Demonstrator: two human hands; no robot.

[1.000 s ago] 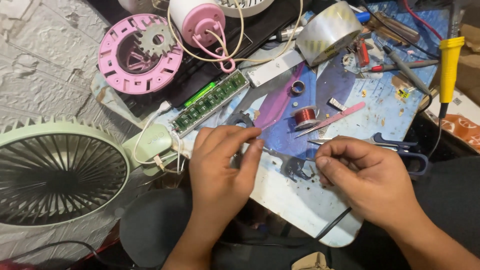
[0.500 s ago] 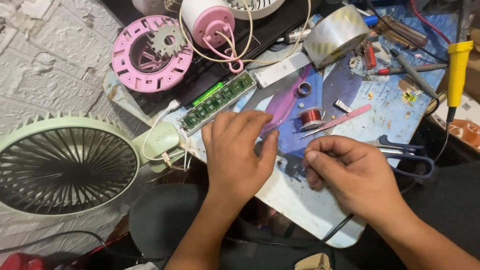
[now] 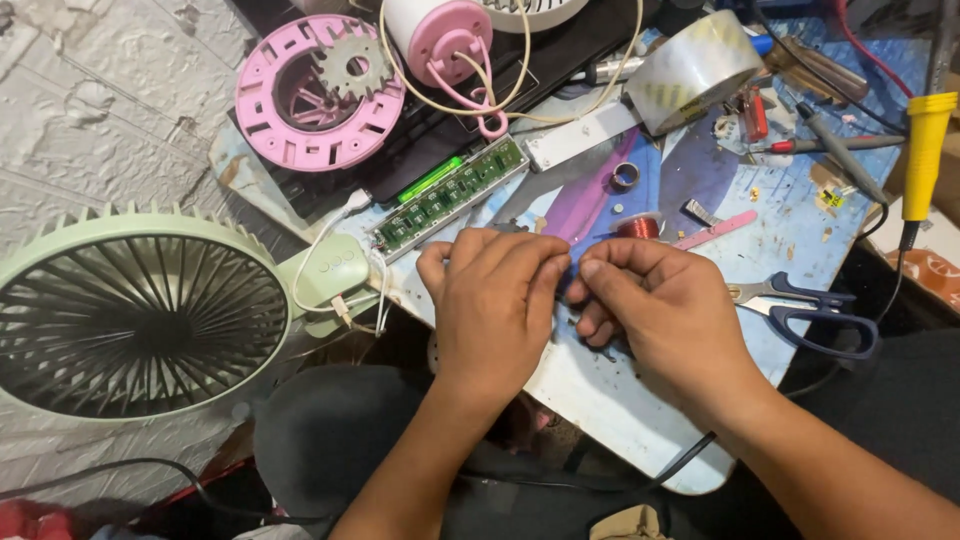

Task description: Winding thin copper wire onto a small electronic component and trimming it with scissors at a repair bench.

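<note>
From the head view, both forearms come up from the bottom edge and meet over the pale blue, paint-scuffed work board (image 3: 620, 400). The left hand (image 3: 495, 300) lies palm down, knuckles up, its fingers curled rightward so the tips close together against the right hand's. The right hand (image 3: 665, 310) mirrors it, wrist angled in from the lower right, thumb and forefinger pinched shut toward the left. Whatever sits between the two pinches is hidden by the fingers; I cannot tell what it is or which way it runs.

Taking the board as landmark: at its upper left edge, just above the left hand, lies a long green circuit board (image 3: 450, 192), its long axis slanting from lower left up to upper right. White wires run from it to the mint-green plastic desk fan (image 3: 140, 315) left of the board, grille facing up. Just above the right hand stands a small spool of copper wire (image 3: 638, 226). Blue-handled scissors (image 3: 810, 310) lie at the board's right side, tips pointing left. A roll of clear packing tape (image 3: 695, 70) rests at the top, a yellow-handled soldering iron (image 3: 925, 150) at the far right, and a pink round plastic housing (image 3: 315, 90) beyond the upper left corner.
</note>
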